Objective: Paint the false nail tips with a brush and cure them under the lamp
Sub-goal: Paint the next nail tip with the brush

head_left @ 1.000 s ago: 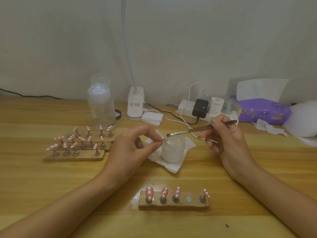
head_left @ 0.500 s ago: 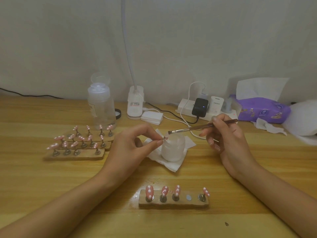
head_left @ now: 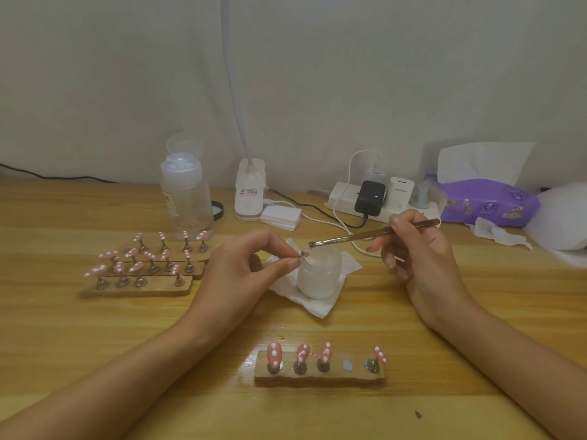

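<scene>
Left hand (head_left: 244, 274) pinches a pink nail tip (head_left: 303, 254) over the white jar (head_left: 319, 274) mid-desk, probably to steady it; right hand (head_left: 419, 252) grips the brush (head_left: 371, 234), bristles just beside it.

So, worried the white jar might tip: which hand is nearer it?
Left. The left hand pinches a nail tip beside the jar, at its left rim; the right hand holds the brush farther right.

A pale grey wall (head_left: 381, 74) fills the upper half, dimly and evenly lit and faintly creased like cloth. Below it stands a yellow-brown wooden table (head_left: 47, 328) with long grain stripes — a thin black cable (head_left: 47, 176) lies along its far left edge.
</scene>
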The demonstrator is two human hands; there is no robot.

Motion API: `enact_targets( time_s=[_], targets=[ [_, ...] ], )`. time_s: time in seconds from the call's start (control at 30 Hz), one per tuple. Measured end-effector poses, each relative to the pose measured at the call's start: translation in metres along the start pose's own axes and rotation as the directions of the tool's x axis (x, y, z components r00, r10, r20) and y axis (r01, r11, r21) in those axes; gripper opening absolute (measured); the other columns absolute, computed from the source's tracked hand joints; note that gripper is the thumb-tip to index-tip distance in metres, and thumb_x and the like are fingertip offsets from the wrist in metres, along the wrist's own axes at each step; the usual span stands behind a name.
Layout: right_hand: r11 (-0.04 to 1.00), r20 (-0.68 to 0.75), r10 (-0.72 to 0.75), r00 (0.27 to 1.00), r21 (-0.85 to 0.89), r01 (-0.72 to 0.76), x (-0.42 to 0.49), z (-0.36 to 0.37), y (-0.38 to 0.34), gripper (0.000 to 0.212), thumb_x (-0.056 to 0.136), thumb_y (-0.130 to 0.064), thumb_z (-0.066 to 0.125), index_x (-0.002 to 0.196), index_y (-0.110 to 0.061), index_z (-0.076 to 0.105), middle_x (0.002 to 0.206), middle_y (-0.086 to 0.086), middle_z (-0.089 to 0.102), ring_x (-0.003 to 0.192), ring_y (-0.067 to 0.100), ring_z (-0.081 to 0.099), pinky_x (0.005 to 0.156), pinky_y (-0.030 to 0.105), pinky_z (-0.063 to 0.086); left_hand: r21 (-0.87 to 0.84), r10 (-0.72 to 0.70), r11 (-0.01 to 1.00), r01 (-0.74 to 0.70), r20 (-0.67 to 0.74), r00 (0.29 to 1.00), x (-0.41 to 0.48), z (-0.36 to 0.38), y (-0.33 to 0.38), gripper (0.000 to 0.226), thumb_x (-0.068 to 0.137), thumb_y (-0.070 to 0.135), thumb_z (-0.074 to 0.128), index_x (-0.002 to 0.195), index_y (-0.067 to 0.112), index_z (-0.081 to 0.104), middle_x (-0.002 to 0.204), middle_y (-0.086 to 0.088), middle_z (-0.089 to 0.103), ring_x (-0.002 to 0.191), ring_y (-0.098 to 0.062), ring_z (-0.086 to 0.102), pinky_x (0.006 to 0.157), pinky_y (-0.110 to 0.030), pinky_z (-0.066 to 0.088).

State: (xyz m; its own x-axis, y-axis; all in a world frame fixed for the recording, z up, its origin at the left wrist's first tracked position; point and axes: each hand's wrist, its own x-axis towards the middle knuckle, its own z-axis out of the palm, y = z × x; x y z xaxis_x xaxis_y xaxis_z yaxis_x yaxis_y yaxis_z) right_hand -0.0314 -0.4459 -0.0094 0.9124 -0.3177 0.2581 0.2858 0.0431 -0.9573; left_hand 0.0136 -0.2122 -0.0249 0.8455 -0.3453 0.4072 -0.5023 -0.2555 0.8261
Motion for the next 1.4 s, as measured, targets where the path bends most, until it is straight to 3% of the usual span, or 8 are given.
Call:
enact_targets(
  time_s=[0.1, 0.23, 0.37, 0.7, 1.0, 1.17, 1.3, 1.4],
  targets=[
    [0.999, 0.045, -0.013, 0.999, -0.032, 0.014, -0.0018, 0.0017, -0.0005, 0.018, 0.093, -0.031, 0.054, 0.083, -0.016, 0.052, 0.071, 0.007, 0.072, 0.046, 0.009, 0.050, 0.039, 0.016, 0.034, 0.005, 0.005, 1.000, -0.005, 0.005, 1.000, 0.0003, -0.0002, -0.0007, 0.003, 0.082, 0.029, 0.075, 0.082, 0.031, 0.072, 0.087, 0.020, 0.071, 0.055, -0.001, 0.048, 0.055, -0.015, 0.043],
    [1.000, -0.016, 0.007, 1.000, -0.011, -0.007, -0.0003, 0.0001, -0.0001, 0.019, 0.100, -0.022, 0.050, 0.082, -0.016, 0.052, 0.069, 0.006, 0.072, 0.046, 0.009, 0.049, 0.038, 0.016, 0.033, 0.006, 0.004, 1.000, -0.004, 0.011, 1.000, 0.0006, 0.0001, -0.0012, 0.004, 0.081, 0.033, 0.074, 0.083, 0.031, 0.071, 0.088, 0.021, 0.071, 0.055, -0.001, 0.047, 0.055, -0.016, 0.044],
    [0.999, 0.035, 0.005, 0.999, -0.036, -0.003, -0.0013, 0.0020, -0.0009, 0.019, 0.093, -0.031, 0.054, 0.081, -0.017, 0.053, 0.071, 0.007, 0.072, 0.047, 0.010, 0.050, 0.039, 0.017, 0.035, -0.012, 0.005, 1.000, -0.004, 0.016, 1.000, 0.0008, 0.0000, -0.0004, 0.019, 0.074, 0.048, 0.068, 0.082, 0.031, 0.070, 0.090, 0.023, 0.071, 0.055, -0.001, 0.048, 0.055, -0.015, 0.045],
    [0.998, 0.009, 0.009, 1.000, -0.062, -0.008, -0.0017, 0.0013, 0.0006, 0.018, 0.099, -0.022, 0.051, 0.082, -0.015, 0.052, 0.069, 0.008, 0.072, 0.046, 0.009, 0.051, 0.039, 0.016, 0.035, 0.005, -0.014, 1.000, 0.014, 0.013, 1.000, 0.0007, 0.0009, -0.0017, 0.005, 0.082, 0.034, 0.074, 0.082, 0.031, 0.070, 0.089, 0.022, 0.071, 0.055, 0.000, 0.047, 0.055, -0.015, 0.044],
    [0.999, -0.008, 0.022, 1.000, -0.036, -0.022, -0.0007, 0.0003, 0.0012, 0.020, 0.100, -0.020, 0.050, 0.081, -0.016, 0.052, 0.069, 0.008, 0.071, 0.047, 0.010, 0.051, 0.039, 0.016, 0.035, 0.003, -0.019, 1.000, 0.019, 0.019, 1.000, 0.0013, 0.0010, -0.0017, 0.006, 0.080, 0.038, 0.072, 0.083, 0.033, 0.069, 0.088, 0.021, 0.071, 0.054, 0.000, 0.046, 0.054, -0.016, 0.042],
    [1.000, 0.049, -0.001, 0.999, -0.010, 0.001, -0.0014, 0.0020, 0.0003, 0.020, 0.091, -0.033, 0.055, 0.081, -0.017, 0.052, 0.071, 0.008, 0.072, 0.048, 0.011, 0.053, 0.040, 0.017, 0.036, 0.012, -0.014, 1.000, 0.014, 0.020, 1.000, 0.0012, 0.0008, -0.0019, 0.003, 0.082, 0.035, 0.073, 0.082, 0.034, 0.069, 0.088, 0.021, 0.071, 0.054, -0.001, 0.047, 0.054, -0.016, 0.043],
    [1.000, -0.005, 0.018, 1.000, -0.011, -0.018, -0.0002, -0.0005, 0.0013, 0.019, 0.098, -0.024, 0.052, 0.081, -0.016, 0.052, 0.069, 0.007, 0.072, 0.047, 0.010, 0.051, 0.039, 0.017, 0.035, 0.010, -0.005, 1.000, 0.004, 0.022, 1.000, 0.0005, 0.0009, -0.0013, 0.004, 0.083, 0.033, 0.073, 0.082, 0.034, 0.070, 0.087, 0.021, 0.070, 0.054, -0.001, 0.047, 0.054, -0.016, 0.043],
    [1.000, 0.042, -0.003, 0.999, 0.018, 0.002, -0.0012, 0.0009, -0.0003, 0.020, 0.091, -0.033, 0.056, 0.081, -0.017, 0.052, 0.071, 0.008, 0.072, 0.048, 0.011, 0.053, 0.041, 0.017, 0.036, 0.008, 0.002, 1.000, -0.002, 0.023, 1.000, 0.0003, 0.0010, -0.0010, 0.005, 0.083, 0.032, 0.073, 0.081, 0.035, 0.069, 0.088, 0.022, 0.070, 0.055, 0.000, 0.048, 0.054, -0.015, 0.043]
  ],
)
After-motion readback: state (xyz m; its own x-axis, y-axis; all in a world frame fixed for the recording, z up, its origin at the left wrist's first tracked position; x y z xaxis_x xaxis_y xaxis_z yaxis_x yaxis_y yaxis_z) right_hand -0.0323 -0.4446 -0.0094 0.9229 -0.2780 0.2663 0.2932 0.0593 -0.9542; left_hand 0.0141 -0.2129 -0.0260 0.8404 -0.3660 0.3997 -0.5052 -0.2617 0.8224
